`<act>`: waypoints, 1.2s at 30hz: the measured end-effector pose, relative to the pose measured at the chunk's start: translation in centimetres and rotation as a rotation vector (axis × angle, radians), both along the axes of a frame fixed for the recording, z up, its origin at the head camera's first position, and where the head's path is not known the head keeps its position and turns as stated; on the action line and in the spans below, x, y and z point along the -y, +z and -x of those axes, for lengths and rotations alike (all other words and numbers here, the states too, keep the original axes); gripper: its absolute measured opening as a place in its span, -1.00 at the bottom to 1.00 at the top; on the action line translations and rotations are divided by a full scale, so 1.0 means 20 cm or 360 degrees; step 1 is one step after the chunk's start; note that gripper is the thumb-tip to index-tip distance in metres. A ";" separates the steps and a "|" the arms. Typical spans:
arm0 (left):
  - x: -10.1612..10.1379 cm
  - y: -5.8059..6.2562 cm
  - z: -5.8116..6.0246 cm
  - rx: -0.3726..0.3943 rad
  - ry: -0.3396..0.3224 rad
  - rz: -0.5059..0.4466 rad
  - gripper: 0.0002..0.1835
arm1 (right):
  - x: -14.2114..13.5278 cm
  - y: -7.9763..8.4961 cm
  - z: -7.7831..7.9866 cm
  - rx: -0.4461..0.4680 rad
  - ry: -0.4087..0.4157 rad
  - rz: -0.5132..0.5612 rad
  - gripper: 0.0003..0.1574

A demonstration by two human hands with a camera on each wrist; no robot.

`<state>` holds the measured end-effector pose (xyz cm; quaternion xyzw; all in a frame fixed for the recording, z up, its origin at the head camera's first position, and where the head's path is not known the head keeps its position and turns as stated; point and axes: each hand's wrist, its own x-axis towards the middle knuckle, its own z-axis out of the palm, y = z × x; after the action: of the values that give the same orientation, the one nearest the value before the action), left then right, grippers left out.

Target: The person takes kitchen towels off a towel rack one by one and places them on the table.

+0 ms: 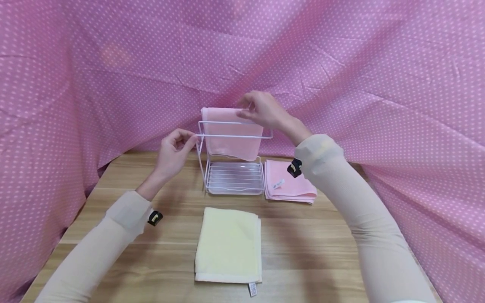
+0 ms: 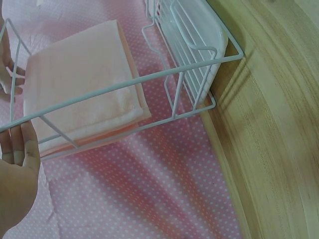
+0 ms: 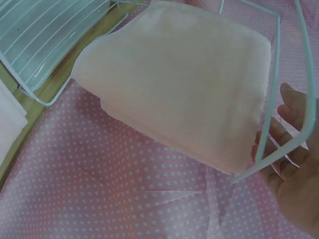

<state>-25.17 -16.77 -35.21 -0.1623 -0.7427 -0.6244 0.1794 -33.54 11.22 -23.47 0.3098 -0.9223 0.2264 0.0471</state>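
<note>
A white wire rack point(image 1: 235, 136) stands at the back of the table, with a pale pink towel point(image 1: 233, 148) draped over its rear top rail. My left hand point(image 1: 172, 155) pinches the rack's upper left corner between thumb and fingers. In the left wrist view, the left fingers point(image 2: 21, 144) bend against the rack's bar. At the right end of the hanging towel's top edge is my right hand point(image 1: 266, 110), fingers loosely bent. The right wrist view has this right hand point(image 3: 294, 164) beside the rack's end bars, holding nothing.
A white tray point(image 1: 235, 192) sits under the wire shelf at the rack's base. Right of the rack lies a folded pink towel point(image 1: 293, 187) with a small label. A folded pale yellow towel point(image 1: 229, 244) lies in front. Pink dotted cloth point(image 1: 182, 50) surrounds the wooden table point(image 1: 170, 261).
</note>
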 end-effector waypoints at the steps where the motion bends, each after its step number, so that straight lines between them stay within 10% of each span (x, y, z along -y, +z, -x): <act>1: 0.00 0.00 0.00 0.0002 -0.0004 -0.0003 -0.76 | 0.00 0.00 0.01 0.0004 -0.0008 0.0000 -0.52; 36: 0.00 0.00 0.00 0.0033 0.0017 0.0024 -0.74 | 0.09 -0.11 0.11 -0.0039 -0.0103 -0.0081 -0.65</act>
<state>-25.26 -16.78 -35.20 -0.1532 -0.7501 -0.6194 0.1739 -35.80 9.50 -25.58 0.2836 -0.9366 0.1976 0.0577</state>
